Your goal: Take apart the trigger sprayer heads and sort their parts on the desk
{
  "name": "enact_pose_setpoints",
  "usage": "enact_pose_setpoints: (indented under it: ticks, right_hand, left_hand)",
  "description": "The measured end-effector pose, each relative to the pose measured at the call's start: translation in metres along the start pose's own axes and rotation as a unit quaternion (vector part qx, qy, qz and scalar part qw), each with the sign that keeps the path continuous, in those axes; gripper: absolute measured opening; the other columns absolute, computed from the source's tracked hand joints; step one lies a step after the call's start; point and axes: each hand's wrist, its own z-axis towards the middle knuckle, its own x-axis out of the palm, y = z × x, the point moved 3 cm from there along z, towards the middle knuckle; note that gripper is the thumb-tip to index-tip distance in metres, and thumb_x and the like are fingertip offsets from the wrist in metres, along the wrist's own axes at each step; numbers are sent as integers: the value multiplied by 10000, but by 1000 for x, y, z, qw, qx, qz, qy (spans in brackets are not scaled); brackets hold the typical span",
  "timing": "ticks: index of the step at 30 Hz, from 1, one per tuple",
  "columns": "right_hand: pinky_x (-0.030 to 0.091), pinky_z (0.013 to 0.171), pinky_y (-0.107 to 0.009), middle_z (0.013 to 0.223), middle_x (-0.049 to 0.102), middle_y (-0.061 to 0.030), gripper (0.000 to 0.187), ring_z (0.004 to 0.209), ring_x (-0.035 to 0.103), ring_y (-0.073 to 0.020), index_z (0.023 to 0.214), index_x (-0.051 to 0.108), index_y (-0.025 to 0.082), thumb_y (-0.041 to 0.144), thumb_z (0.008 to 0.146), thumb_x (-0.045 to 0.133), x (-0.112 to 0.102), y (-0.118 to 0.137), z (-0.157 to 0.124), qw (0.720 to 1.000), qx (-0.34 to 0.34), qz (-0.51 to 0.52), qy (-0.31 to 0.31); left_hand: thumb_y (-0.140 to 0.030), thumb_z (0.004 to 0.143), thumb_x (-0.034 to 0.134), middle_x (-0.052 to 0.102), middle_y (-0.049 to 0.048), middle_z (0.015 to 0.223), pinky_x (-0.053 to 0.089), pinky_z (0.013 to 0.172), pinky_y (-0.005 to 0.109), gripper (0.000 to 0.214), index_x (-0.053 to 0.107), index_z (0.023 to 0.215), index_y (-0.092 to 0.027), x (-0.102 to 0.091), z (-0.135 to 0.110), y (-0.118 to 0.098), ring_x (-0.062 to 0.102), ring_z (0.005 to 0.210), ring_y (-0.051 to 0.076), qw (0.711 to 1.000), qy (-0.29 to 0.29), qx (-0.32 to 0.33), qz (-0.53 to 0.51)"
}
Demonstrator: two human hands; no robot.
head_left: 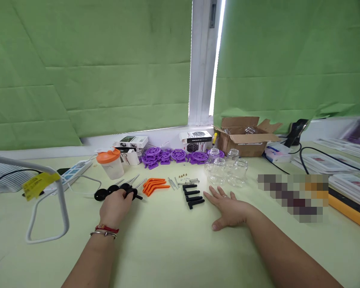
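My left hand is closed on one of several black round discs with thin metal rods, lying in a row at the left; the fingers partly hide them. Flat on the table, fingers spread, my right hand holds nothing. Just left of it lie several black L-shaped handles. Orange bent levers sit between the discs and thin metal pins. Small springs and tiny brass-coloured pieces are behind the black handles. Beyond my right hand stand clear glass jars.
Purple wheel-shaped parts are piled at the back, near printed boxes and an open cardboard box. An orange-lidded cup, a power strip and a white metal frame stand left. Paper stacks lie right.
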Motion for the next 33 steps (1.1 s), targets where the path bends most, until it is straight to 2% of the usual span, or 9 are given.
enact_pose_setpoints:
  ticks: [3,6,8,11,13,16,21,28,33]
  right_hand:
    - [-125,1042,-594,1488,-252,-17,1171,1332,-266,-317,1433,-92,322,629,588,659,0,0,0,1000,-1,2,-1]
    - [-125,1043,-595,1487,-256,-17,1167,1330,-268,-324,1432,-94,322,605,594,667,-1,0,0,1000,0,2,3]
    - [-116,1049,-593,1494,-237,-11,1163,1337,-252,-330,1435,-81,324,605,592,669,-1,1,0,1000,-1,2,0]
    - [-42,1089,-556,1525,-137,-24,1158,1371,-167,-336,1456,4,290,621,573,675,-4,0,-2,1000,4,7,-28]
    - [88,1114,-497,1542,4,-48,1075,1398,-17,-330,1463,124,250,603,601,662,-6,-1,-2,997,18,27,-76]
    - [273,1071,-393,1477,304,-73,744,1341,288,-283,1395,355,211,533,750,541,-13,2,2,975,30,79,-205]
    - [453,874,-318,1143,632,-78,424,1000,593,-214,1202,574,189,383,867,401,-32,25,33,934,-20,147,-324]
    - [437,862,-274,1108,659,-103,311,1021,589,-219,1073,673,145,165,806,515,-69,41,109,936,12,112,-332]
    - [435,792,-254,1027,683,-122,285,962,607,-222,968,713,145,86,714,597,-75,37,141,938,51,101,-328]
  left_hand:
    - [-501,745,445,663,78,637,431,577,348,326,576,664,-214,-6,-3,-2,639,729,303,998,-25,8,-49]
    - [-482,737,515,672,59,637,467,628,352,305,583,781,-188,-7,-10,-9,658,712,271,975,-20,16,-220]
    - [-452,722,575,689,59,723,496,659,339,302,569,831,-169,-4,-15,-17,673,733,245,921,10,21,-390]
    - [-379,706,646,688,61,852,532,691,326,279,560,851,-157,5,-20,-29,682,812,234,798,100,26,-593]
    - [-310,723,652,686,66,895,549,703,323,216,562,848,-158,12,-22,-35,677,870,237,731,158,23,-663]
    - [-219,767,605,689,92,930,568,711,317,94,566,823,-154,21,-24,-40,671,912,240,674,216,3,-706]
    - [-120,794,530,682,94,966,585,719,303,208,556,992,-176,27,-26,-42,679,907,221,653,240,-32,-717]
    - [-74,813,452,687,121,953,575,803,301,226,596,977,-132,29,-22,-38,672,926,214,610,237,-78,-752]
    - [-58,813,455,685,118,928,593,767,333,195,603,923,-121,29,-21,-37,678,899,229,590,213,-97,-773]
